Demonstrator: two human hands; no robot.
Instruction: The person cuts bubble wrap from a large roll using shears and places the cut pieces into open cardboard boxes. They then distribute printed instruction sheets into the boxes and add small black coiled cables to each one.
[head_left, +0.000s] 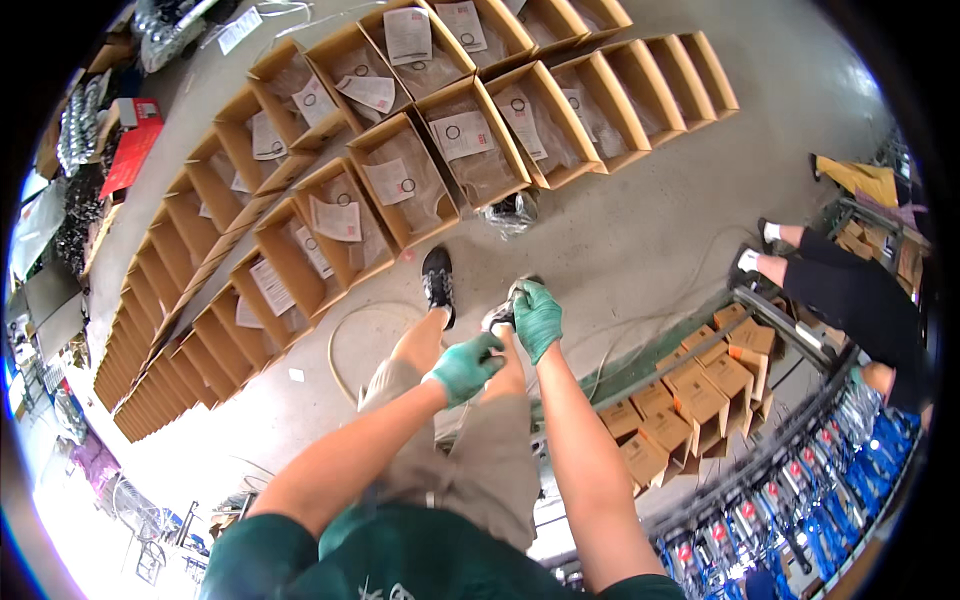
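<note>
My left hand [467, 369], in a green glove, is held in front of my legs with its fingers curled together; what it holds, if anything, is hidden. Farther forward, my right hand [538, 320] in a matching glove is closed, fingertips pinched around something too small to make out. Both hands are in the air above the floor, apart from each other. Beyond them stand rows of open cardboard boxes [392, 180], several with clear plastic, a printed sheet [462, 135] and a small black ring inside. A plastic-wrapped dark item [511, 214] lies on the floor against the nearest boxes.
A pale hose [334, 350] curves over the floor by my feet. At right, small brown cartons [690, 390] sit beside a metal rack, with blue and silver parts [800, 510] lined up below. Another person in dark clothes [850, 295] stands there. A red box [133, 150] lies far left.
</note>
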